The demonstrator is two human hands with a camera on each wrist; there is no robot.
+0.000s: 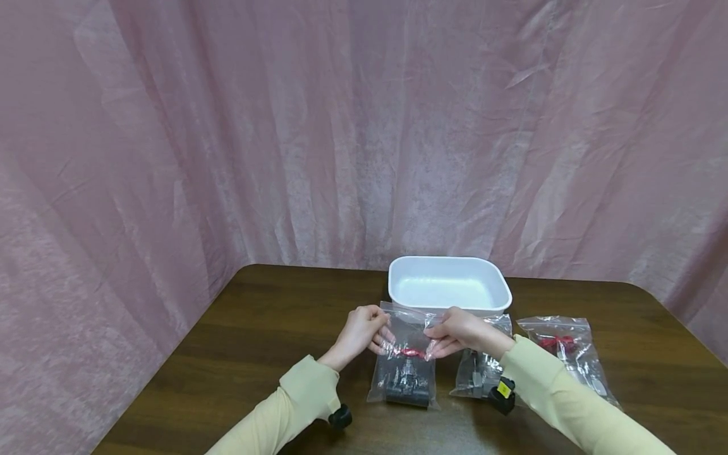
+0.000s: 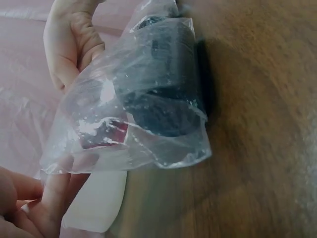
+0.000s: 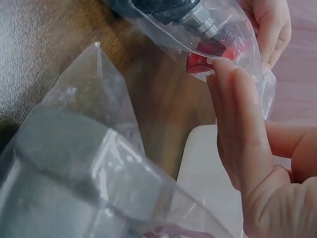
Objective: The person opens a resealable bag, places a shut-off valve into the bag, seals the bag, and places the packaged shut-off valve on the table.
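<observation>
A clear zip bag point(image 1: 400, 328) stands out in front of the white tub, its upper part spread between both hands. My left hand point(image 1: 364, 332) pinches the bag's left edge near the top, and my right hand point(image 1: 462, 332) pinches its right edge. Inside lies a dark cylindrical piece point(image 1: 407, 395) at the bottom, with a metal neck point(image 3: 202, 21) and a red handle-like part point(image 1: 411, 352) above it. In the left wrist view, the dark body point(image 2: 158, 94) shows through the wrinkled plastic. What kind of item it is, I cannot tell.
Behind the hands stands a white plastic tub point(image 1: 449, 284). A second bag point(image 1: 483, 373) lies partly under my right forearm. Farther right is a third bag point(image 1: 569, 354) with a red part inside. A pink curtain point(image 1: 364, 126) hangs behind the brown wooden table point(image 1: 227, 354).
</observation>
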